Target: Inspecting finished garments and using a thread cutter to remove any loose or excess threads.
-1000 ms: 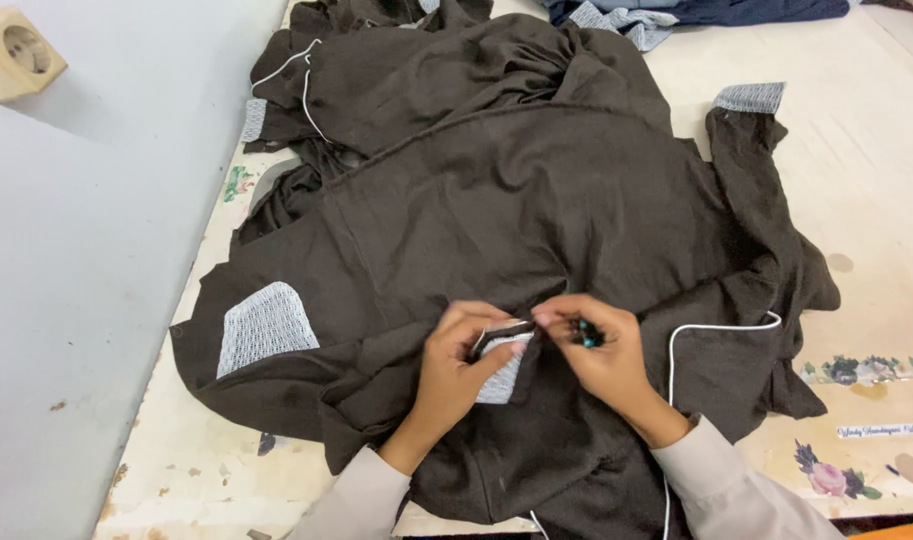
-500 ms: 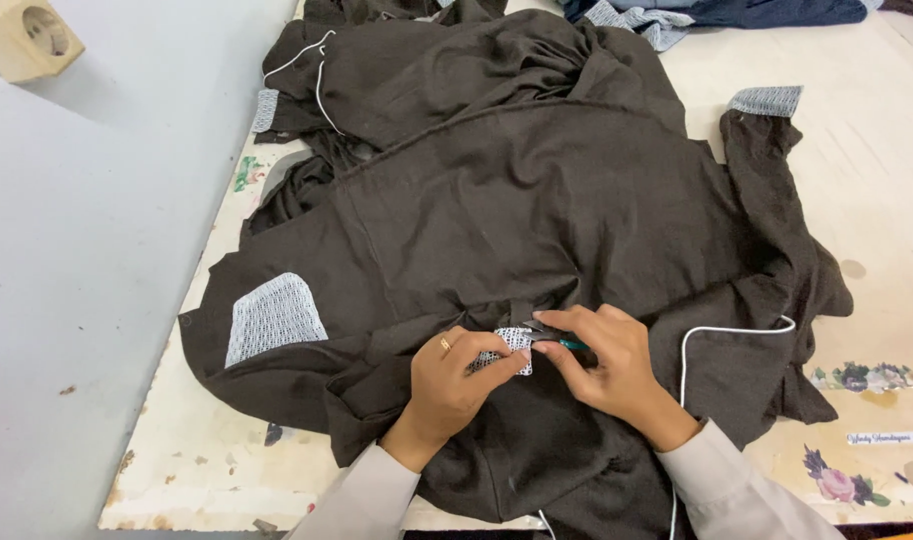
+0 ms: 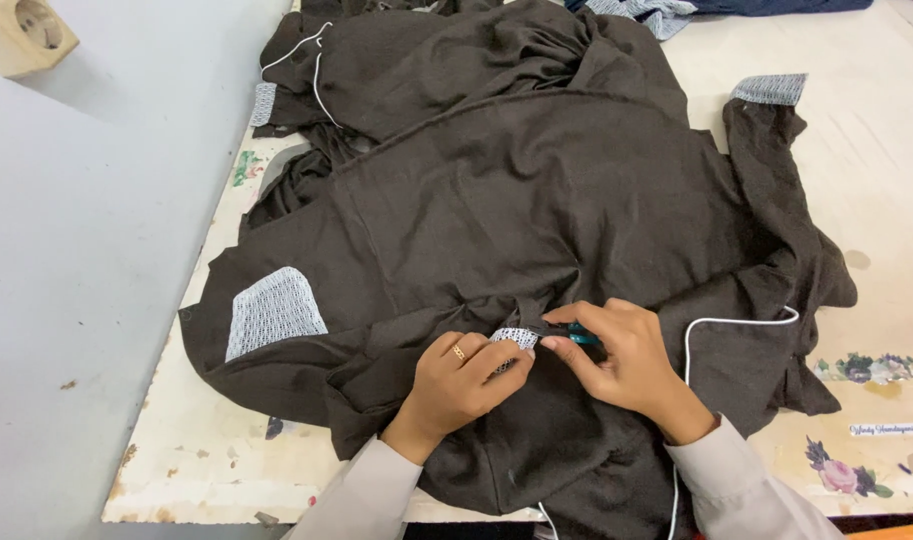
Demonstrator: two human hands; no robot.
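Two hands at work on a dark brown garment (image 3: 497, 200), near the front edge of the bench (image 3: 177, 470).

Left hand (image 3: 462, 385), ring on one finger, pinching a small white-and-black patterned fabric piece (image 3: 515, 338) against the cloth. Right hand (image 3: 622, 360) just beside it, fingers closed narrow around a small teal tool (image 3: 580, 338), tip touching the fabric piece. White mesh patch (image 3: 274, 312) toward the left edge; white piping cord (image 3: 737, 322) right of the hands. Beige socket (image 3: 22, 35) at far left corner.

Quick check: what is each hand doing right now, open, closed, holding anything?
Left hand: closed, pinching the white patterned patch on the dark garment.
Right hand: closed on a small teal tool.
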